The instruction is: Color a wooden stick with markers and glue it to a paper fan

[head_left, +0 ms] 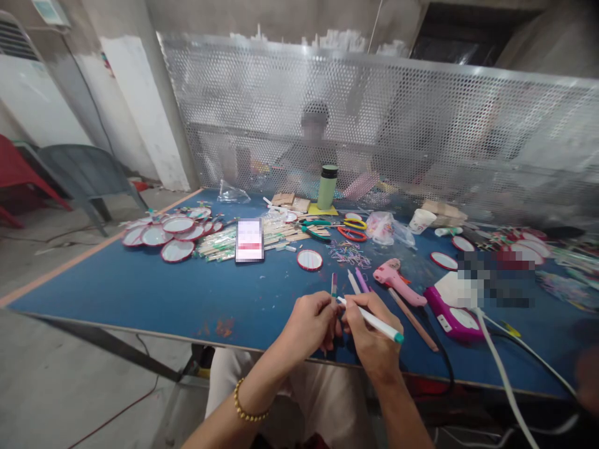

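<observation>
While I watch through the head camera, the broadest thing is a grey sheet-metal screen (253,93), finely perforated, behind a matt blue flat-topped table (116,293). On the table's left, a heap of round white discs with red rims (178,251): faces smooth, edges ridged like cord. I judge these well advanced, since their rims look complete. Beside them, loose pale wooden sticks (281,238), thin and straight, look like stock with work left in it. Left hand (306,321): fingers pinched narrow, gripping a slim stick banded purple and green (334,285), near the table's front edge, upright, lower end hidden by the fingers. Right hand (377,352): closed in a writing grip on a smooth white pen with a green end (379,323). Pen's tip meets the stick or sits just beside it; I cannot tell which. Bands already on it, so I put this piece partway at least; how much remains on it, unclear. Pink plastic glue gun (397,280) lies idle to the right. Smallest: a scatter of thin, multicoloured bits (346,254), too fine to identify.
</observation>
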Demonstrator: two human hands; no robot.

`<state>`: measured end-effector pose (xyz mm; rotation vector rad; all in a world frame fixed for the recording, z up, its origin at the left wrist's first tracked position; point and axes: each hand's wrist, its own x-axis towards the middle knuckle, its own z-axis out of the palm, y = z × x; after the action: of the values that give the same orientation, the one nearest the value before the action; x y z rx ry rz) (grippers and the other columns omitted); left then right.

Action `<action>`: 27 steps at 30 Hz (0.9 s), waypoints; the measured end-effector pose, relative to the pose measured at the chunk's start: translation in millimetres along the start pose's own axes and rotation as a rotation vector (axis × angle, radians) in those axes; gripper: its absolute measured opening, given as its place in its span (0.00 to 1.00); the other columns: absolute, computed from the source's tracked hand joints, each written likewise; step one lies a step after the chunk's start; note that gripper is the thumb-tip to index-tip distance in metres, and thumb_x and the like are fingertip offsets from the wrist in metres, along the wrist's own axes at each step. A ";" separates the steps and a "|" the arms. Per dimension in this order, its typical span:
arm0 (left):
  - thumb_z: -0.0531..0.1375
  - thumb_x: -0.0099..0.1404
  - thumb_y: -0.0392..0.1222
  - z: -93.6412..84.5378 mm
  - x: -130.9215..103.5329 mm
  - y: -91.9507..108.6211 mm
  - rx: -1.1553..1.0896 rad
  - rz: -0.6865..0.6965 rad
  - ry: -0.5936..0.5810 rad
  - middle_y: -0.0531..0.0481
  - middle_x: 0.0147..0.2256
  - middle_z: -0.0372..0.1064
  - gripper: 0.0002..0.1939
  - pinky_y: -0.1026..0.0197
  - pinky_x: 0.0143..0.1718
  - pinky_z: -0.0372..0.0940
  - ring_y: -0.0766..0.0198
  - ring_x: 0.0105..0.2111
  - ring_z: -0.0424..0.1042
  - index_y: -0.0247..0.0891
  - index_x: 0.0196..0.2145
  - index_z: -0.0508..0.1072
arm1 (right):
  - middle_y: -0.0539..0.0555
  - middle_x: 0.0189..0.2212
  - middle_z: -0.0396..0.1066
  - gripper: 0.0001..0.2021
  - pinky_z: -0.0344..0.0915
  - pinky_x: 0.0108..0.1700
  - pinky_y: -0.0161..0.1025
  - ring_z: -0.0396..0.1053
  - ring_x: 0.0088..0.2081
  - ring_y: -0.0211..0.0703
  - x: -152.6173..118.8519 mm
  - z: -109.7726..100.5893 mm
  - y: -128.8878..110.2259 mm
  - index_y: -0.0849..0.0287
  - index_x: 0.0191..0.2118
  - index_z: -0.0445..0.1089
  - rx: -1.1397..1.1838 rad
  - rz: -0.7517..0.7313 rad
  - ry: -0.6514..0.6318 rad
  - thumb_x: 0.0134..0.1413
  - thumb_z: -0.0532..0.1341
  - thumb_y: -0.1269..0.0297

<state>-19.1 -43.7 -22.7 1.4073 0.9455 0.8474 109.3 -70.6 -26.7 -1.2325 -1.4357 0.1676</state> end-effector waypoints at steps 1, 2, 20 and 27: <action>0.53 0.66 0.52 0.0 0.0 0.0 0.002 0.002 0.001 0.56 0.14 0.61 0.18 0.69 0.12 0.57 0.69 0.12 0.62 0.39 0.22 0.64 | 0.46 0.16 0.70 0.09 0.63 0.20 0.33 0.66 0.16 0.36 0.3 0.2 -0.2 0.57 0.28 0.72 0.000 -0.002 -0.002 0.59 0.60 0.62; 0.53 0.66 0.52 0.1 -0.1 0.0 0.002 0.002 -0.001 0.56 0.14 0.61 0.19 0.69 0.12 0.56 0.69 0.12 0.62 0.39 0.22 0.64 | 0.46 0.16 0.70 0.09 0.63 0.20 0.32 0.66 0.16 0.36 0.7 0.3 -0.3 0.57 0.28 0.72 0.002 -0.006 -0.002 0.59 0.60 0.62; 0.54 0.65 0.53 0.8 -0.7 0.3 -0.027 -0.009 -0.011 0.55 0.12 0.60 0.19 0.68 0.12 0.56 0.68 0.12 0.62 0.39 0.22 0.64 | 0.46 0.17 0.71 0.08 0.65 0.20 0.32 0.68 0.17 0.36 -1.9 -0.8 0.5 0.57 0.30 0.73 0.027 -0.029 0.010 0.60 0.60 0.63; 0.55 0.66 0.52 1.3 -1.5 1.4 -0.016 -0.015 0.002 0.56 0.13 0.61 0.18 0.69 0.13 0.56 0.68 0.12 0.62 0.40 0.22 0.64 | 0.46 0.16 0.71 0.09 0.63 0.19 0.32 0.67 0.15 0.36 0.7 -1.8 -4.8 0.57 0.29 0.73 0.021 -0.024 -0.027 0.59 0.60 0.63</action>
<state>-18.5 -45.6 -21.3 1.3843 0.9474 0.8439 108.1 -73.1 -22.3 -1.1996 -1.4676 0.1835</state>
